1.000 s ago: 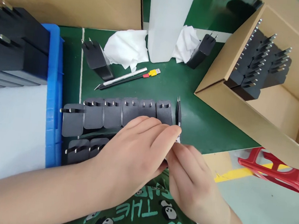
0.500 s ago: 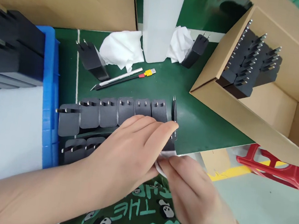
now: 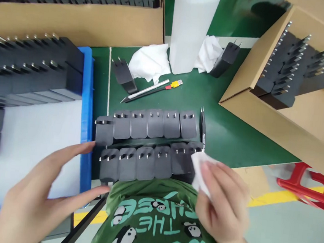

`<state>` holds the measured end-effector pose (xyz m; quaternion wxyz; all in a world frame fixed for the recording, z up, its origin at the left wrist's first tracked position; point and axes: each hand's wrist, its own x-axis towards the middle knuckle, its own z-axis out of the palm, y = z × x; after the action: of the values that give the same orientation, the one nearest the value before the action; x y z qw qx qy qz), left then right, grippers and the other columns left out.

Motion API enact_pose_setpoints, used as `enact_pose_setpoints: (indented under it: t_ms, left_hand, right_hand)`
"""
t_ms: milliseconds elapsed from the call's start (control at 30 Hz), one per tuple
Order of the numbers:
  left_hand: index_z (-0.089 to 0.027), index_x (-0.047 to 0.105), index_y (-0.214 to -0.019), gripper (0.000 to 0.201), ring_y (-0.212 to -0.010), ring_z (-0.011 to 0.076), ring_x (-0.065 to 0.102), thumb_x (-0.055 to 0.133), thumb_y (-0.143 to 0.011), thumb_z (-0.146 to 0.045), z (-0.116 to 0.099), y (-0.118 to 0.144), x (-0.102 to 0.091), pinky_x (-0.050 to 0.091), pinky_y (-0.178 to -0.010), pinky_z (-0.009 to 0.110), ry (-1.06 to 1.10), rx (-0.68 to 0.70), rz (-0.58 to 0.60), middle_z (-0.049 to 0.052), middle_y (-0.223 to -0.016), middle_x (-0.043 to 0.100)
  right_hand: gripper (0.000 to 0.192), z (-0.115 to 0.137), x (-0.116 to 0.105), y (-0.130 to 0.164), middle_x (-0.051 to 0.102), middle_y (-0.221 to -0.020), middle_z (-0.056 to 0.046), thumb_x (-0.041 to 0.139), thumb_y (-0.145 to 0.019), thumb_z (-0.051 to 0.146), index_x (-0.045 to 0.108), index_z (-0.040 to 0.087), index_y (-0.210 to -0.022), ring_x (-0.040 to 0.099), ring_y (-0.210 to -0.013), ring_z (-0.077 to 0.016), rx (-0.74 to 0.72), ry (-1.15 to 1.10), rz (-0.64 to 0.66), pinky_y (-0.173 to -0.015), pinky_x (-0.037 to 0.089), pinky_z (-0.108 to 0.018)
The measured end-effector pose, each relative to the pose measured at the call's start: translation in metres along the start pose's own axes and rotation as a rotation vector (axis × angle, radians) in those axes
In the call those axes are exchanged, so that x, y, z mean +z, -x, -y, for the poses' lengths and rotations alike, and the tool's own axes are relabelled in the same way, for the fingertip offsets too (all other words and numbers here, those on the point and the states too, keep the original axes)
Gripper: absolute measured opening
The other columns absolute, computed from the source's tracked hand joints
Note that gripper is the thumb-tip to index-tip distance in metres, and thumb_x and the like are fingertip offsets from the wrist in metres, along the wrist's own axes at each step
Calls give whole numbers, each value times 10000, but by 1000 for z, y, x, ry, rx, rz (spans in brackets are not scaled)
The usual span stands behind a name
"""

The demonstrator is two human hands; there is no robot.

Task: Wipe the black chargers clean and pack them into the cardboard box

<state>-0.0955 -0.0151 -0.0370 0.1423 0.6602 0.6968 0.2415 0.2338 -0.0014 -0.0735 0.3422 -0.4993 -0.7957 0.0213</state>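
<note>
A green table point(image 3: 225, 116) holds a tall white plastic bottle point(image 3: 192, 27) with crumpled white cloths point(image 3: 150, 63) on either side of its base. A slim craft knife point(image 3: 144, 91) lies in front of it, beside a small yellow and red USB plug point(image 3: 174, 85). Black tweezers point(image 3: 203, 131) lie nearer. A blue bin point(image 3: 87, 103) at the left and open cardboard boxes point(image 3: 265, 120) at the back and right hold rows of black chargers. A red plastic stool point(image 3: 310, 187) stands on the floor.

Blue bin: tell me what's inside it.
The blue bin holds rows of black chargers, prongs up, at its far end over a white liner. The left hand covers its near part.
</note>
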Motion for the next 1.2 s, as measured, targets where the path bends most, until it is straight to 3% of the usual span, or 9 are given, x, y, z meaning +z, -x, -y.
enact_pose_setpoints:
  t_ms: [167,333,567,700,800,900,1000,1100,1200]
  left_hand:
    - [-382,574,-1309,495,-1050,264,655,729,-841,-427,-12,-5,4,509,-1046,484,-30,160,26,-16,-1255,635]
    - [-215,625,-954,154,-1044,252,669,731,-852,-263,3,-9,7,613,-867,399,64,356,41,76,-1201,577]
    - [-194,589,-973,111,-1086,244,644,667,-893,-198,11,-7,16,595,-899,401,101,431,34,119,-1274,530]
    - [-243,604,-988,202,-1102,254,638,699,-870,-377,9,-6,4,621,-770,321,76,367,19,74,-1214,585]
    - [-299,584,-1151,347,-846,202,699,625,-885,-519,9,-8,-7,552,-479,248,63,200,93,58,-1287,596]
    - [-344,442,-1393,595,-368,82,505,578,-878,-610,8,-16,-10,534,-436,299,59,61,193,72,-1301,640]
    - [-339,363,-1482,744,-399,132,587,602,-846,-643,6,-28,-6,518,-397,289,120,17,265,104,-1283,665]
    - [-308,365,-1492,788,-998,324,724,645,-824,-617,3,-37,-2,526,-388,234,225,-15,276,126,-1386,591]
    - [-327,346,-1498,765,-1167,343,640,661,-839,-553,3,-40,-2,633,-565,277,329,-64,283,122,-1416,564]
  right_hand:
    - [460,31,34,2,679,-1246,-129,468,-900,70,579,78,-1346,517,-1336,-220,-86,71,8,-1247,187,-379]
    - [419,61,55,-2,653,-1295,-104,454,-899,93,635,75,-1276,496,-1357,-224,-252,21,47,-1208,311,-361]
    - [364,93,51,-33,709,-1192,-110,403,-949,134,650,31,-1196,641,-1181,-193,-426,-406,267,-1101,476,-310]
    - [346,71,4,-44,757,-1039,-56,428,-979,180,637,143,-1252,726,-912,-142,-42,-863,427,-764,626,-230]
    - [220,36,-27,-46,755,-826,9,573,-936,282,741,317,-1074,661,-589,-136,573,-683,115,-431,507,-211]
    - [236,1,-36,-47,691,-688,-1,778,-746,448,781,287,-918,558,-520,-127,965,-544,-311,-407,421,-211]
    - [366,-24,-28,-46,697,-778,-38,832,-634,526,791,267,-890,577,-616,-156,1043,-468,-459,-486,446,-253]
    - [334,-41,-18,-46,708,-824,-68,773,-694,558,785,275,-871,618,-690,-217,1024,-335,-384,-554,475,-322]
    - [305,-54,-9,-48,718,-818,-94,663,-785,518,775,254,-887,653,-739,-277,889,-87,-259,-601,493,-377]
